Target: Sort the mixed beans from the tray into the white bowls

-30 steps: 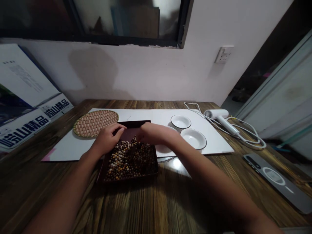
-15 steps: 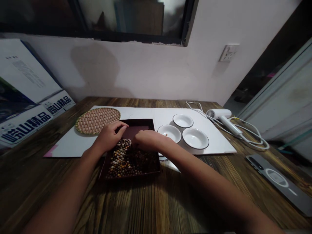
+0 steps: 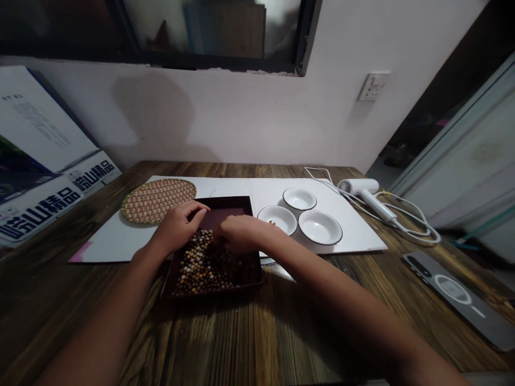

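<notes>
A dark shallow tray holds many small round beads or beans in brown, yellow and cream, spread over its near left part. At the tray's far left corner, my left hand rests over the rim, thumb on the inner side, gripping the edge. Inside the tray, my right hand is bent down with fingers closed together beside the bead pile; its fingertips are hidden, and what they hold cannot be made out. Just right of the tray, a white dark-rimmed bowl contains a few small tan pieces.
Two more white bowls, a back one and a right one, stand on the white board. A woven oval mat lies left. A white hair dryer with its cord and a grey phone lie right. Printed boxes stand left.
The view has shifted slightly. My right hand has moved a little left over the beads, fingers still down in the tray. My left hand stays at the tray corner.
</notes>
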Motion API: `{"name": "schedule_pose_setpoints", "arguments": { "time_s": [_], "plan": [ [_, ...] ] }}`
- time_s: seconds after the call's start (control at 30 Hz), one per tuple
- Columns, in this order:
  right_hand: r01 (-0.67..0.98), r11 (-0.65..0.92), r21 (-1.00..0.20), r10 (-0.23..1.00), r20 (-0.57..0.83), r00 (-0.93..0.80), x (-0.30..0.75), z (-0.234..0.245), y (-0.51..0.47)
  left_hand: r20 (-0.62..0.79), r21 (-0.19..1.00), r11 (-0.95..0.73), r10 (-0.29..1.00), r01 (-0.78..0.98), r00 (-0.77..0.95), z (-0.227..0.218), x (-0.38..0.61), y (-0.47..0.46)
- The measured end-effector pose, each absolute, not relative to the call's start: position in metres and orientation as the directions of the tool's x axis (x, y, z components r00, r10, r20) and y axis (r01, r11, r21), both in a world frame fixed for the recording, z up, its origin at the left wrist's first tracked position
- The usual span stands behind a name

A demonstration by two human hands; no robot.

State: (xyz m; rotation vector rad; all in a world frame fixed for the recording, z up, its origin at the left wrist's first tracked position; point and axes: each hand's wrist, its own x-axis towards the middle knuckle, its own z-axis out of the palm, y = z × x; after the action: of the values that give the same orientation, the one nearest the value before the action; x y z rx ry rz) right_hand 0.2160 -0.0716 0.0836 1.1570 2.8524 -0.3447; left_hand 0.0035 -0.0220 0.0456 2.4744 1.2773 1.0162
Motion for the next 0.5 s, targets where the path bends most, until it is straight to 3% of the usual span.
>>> {"name": "schedule_pose_setpoints", "arguments": {
  "time_s": [0.5],
  "plan": [
    [0.705, 0.696, -0.135, 0.683, -0.178, -0.708, 0.2134, 0.0791, -0.0695, 0.474, 0.436, -0.603, 0.785, 0.669, 0.399, 0.0462, 0.0039, -0.0225]
  ]
}}
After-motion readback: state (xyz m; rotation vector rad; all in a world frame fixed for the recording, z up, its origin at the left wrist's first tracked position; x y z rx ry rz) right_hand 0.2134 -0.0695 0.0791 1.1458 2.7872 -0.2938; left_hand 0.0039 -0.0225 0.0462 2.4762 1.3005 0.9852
